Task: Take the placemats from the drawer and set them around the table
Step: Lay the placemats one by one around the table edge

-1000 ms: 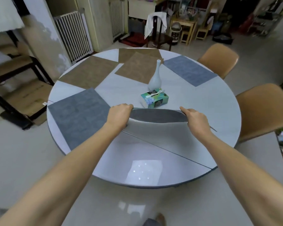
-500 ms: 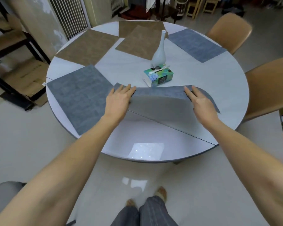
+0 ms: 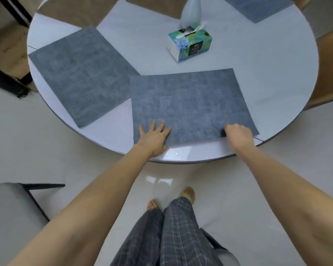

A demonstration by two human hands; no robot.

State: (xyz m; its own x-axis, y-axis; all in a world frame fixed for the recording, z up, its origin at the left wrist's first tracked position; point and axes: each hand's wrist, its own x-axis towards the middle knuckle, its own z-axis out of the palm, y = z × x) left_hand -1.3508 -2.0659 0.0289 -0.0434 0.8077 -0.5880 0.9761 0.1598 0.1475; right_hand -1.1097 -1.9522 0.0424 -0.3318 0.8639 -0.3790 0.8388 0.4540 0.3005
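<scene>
A grey placemat (image 3: 190, 104) lies flat on the round white table (image 3: 258, 60), its near edge close to the table's rim. The left hand (image 3: 155, 138) rests on the mat's near left corner with its fingers (image 3: 162, 125) spread and straight, palm down on the cloth. The right hand (image 3: 238, 135) sits on the near right part of the same mat, knuckles up and fingers curled under; whether it pinches the mat's edge or only presses on it is hard to tell, since the fingertips are hidden beneath the hand.

Beyond and to the left of the left hand lies a second grey placemat (image 3: 81, 73), set at an angle, its nearest corner almost touching the first mat's far left corner. Farther off past both hands stands a tissue box (image 3: 189, 44), apart from the mats, with a pale vase (image 3: 191, 13) just behind it. A brown placemat (image 3: 156, 5) and another grey placemat (image 3: 258, 7) show at the far side, cut off by the top edge. A grey chair (image 3: 10, 217) stands below the left arm.
</scene>
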